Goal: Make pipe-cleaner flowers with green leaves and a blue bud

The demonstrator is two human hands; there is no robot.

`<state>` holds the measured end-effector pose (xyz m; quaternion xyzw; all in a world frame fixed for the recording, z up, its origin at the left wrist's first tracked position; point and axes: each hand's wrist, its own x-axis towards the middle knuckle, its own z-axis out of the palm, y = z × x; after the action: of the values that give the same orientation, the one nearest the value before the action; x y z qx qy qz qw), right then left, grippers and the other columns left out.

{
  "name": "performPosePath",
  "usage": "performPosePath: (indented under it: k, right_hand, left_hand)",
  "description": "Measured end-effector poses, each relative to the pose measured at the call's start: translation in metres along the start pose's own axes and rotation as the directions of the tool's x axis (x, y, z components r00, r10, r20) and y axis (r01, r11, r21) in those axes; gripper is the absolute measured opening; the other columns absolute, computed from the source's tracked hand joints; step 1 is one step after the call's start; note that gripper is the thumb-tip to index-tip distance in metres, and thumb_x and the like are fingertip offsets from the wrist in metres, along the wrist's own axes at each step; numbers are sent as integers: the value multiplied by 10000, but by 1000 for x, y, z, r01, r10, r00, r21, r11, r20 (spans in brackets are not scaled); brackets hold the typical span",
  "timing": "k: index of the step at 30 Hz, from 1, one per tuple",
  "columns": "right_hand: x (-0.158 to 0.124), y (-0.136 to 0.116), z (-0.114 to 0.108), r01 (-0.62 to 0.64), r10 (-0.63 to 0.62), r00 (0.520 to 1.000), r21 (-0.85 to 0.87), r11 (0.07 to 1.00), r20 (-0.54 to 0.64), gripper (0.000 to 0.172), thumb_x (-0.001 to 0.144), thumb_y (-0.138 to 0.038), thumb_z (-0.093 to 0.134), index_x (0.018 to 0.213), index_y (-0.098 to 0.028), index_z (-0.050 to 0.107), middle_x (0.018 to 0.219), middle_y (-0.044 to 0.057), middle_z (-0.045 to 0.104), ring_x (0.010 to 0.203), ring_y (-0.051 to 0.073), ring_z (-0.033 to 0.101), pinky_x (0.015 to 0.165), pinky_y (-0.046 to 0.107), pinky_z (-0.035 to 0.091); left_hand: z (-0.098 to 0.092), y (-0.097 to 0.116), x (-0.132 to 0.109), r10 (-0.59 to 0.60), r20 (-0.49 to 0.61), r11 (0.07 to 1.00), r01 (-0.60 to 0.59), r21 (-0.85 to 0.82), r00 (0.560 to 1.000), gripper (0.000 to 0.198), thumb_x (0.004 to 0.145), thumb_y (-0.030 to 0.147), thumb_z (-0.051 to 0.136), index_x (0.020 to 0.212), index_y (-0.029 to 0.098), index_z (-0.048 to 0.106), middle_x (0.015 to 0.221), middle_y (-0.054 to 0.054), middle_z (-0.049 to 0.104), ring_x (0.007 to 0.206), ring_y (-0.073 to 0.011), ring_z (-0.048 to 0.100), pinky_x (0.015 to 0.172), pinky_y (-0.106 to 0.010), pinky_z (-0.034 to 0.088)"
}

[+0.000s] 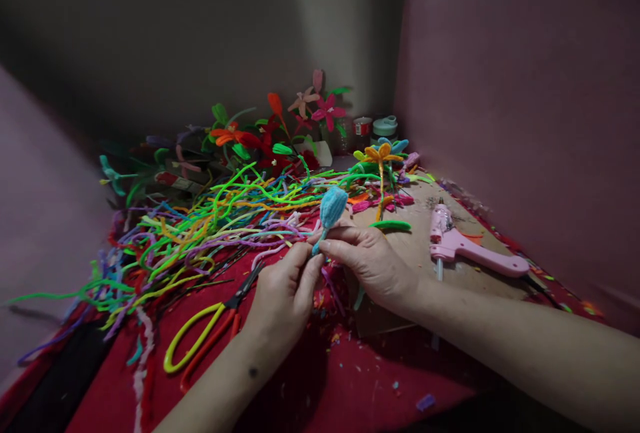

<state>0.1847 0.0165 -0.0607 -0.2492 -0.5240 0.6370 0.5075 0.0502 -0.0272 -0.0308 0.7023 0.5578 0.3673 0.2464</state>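
Observation:
Between my hands a light-blue pipe-cleaner flower bud (333, 207) stands upright on a short blue stem. My left hand (287, 293) pinches the lower end of that stem between thumb and fingers. Just above, my right hand (375, 263) closes its thumb and forefinger on the stem below the bud. Scissors (197, 339) with a yellow and a red handle lie beside my left hand, their blades partly behind it. To the right of my right hand, a pink hot glue gun (467, 251) rests on a piece of cardboard (417, 266) with a glue stick in its back.
A heap of colourful pipe cleaners (225, 213) spreads across the red cloth (340, 379) on the left. Finished pipe-cleaner flowers (270, 129) stand along the back wall, near a lidded jar (385, 127). An orange flower (381, 156) leans over the cardboard. Walls close in on both sides.

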Motion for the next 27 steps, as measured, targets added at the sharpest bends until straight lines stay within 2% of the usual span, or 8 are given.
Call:
performPosePath:
  k: [2, 4, 9, 12, 20, 22, 24, 27]
  right_hand:
    - [-1, -2, 1, 6, -7, 1000, -28, 1000, -15, 155, 767, -272, 609, 840, -218, 734, 971, 33, 629, 1003, 180, 542, 942, 358, 389]
    - [-1, -4, 3, -13, 12, 1000, -28, 1000, -29, 159, 758, -286, 616, 833, -212, 736, 961, 35, 635, 999, 187, 546, 927, 355, 399]
    - [-1, -2, 3, -53, 53, 998, -3, 999, -44, 169, 744, -308, 629, 823, -206, 739, 930, 37, 645, 1006, 200, 550, 903, 347, 410]
    - [-2, 1, 2, -61, 61, 997, 10, 998, -41, 164, 747, -286, 624, 835, -205, 735, 921, 38, 645, 997, 196, 550, 898, 352, 412]
    - [-3, 0, 4, -36, 38, 999, 81, 996, -22, 152, 740, -252, 631, 842, -196, 729, 903, 29, 663, 939, 168, 561, 952, 361, 374]
    - [-2, 0, 3, -34, 33, 999, 104, 994, 7, 157, 748, -262, 630, 853, -197, 727, 903, 30, 667, 944, 171, 563, 931, 353, 390]
    - [-1, 0, 2, -31, 26, 999, 124, 992, 39, 156, 756, -263, 631, 865, -201, 726, 925, 31, 665, 955, 170, 565, 914, 343, 403]
    - [0, -3, 0, -16, 2, 995, 152, 988, 95, 164, 779, -248, 624, 911, -214, 715, 938, 22, 667, 921, 155, 584, 888, 328, 425]
  left_hand:
    - [3, -4, -1, 193, -77, 944, -164, 287, 978, 121, 843, 235, 458, 862, 189, 568, 612, 21, 592, 482, -104, 528, 486, -204, 394]
    - [5, -10, -1, 313, -72, 856, -249, 454, 947, 151, 860, 221, 432, 920, 191, 567, 673, 3, 650, 514, -117, 588, 507, -207, 415]
    - [6, -20, -2, 435, -30, 699, -317, 641, 900, 148, 893, 219, 419, 913, 178, 559, 750, -32, 694, 575, -134, 645, 533, -213, 440]
    - [6, -19, -3, 448, -20, 661, -317, 680, 894, 145, 892, 212, 428, 877, 177, 569, 752, -38, 698, 566, -133, 643, 525, -212, 437]
    - [3, -16, -2, 425, -117, 822, -328, 466, 898, 175, 860, 194, 490, 990, 172, 605, 795, -24, 713, 619, -117, 644, 591, -192, 456]
    - [2, -13, -3, 315, -134, 906, -256, 336, 940, 193, 845, 207, 515, 1008, 177, 614, 807, -21, 709, 627, -113, 630, 602, -195, 459]
    - [0, -7, -4, 141, -124, 983, -125, 134, 982, 192, 829, 236, 541, 989, 171, 626, 756, -11, 684, 595, -106, 595, 566, -194, 451]
    - [-4, 3, -5, -97, -46, 967, 83, -240, 994, 177, 803, 294, 581, 906, 161, 634, 643, 10, 613, 520, -93, 537, 474, -186, 419]
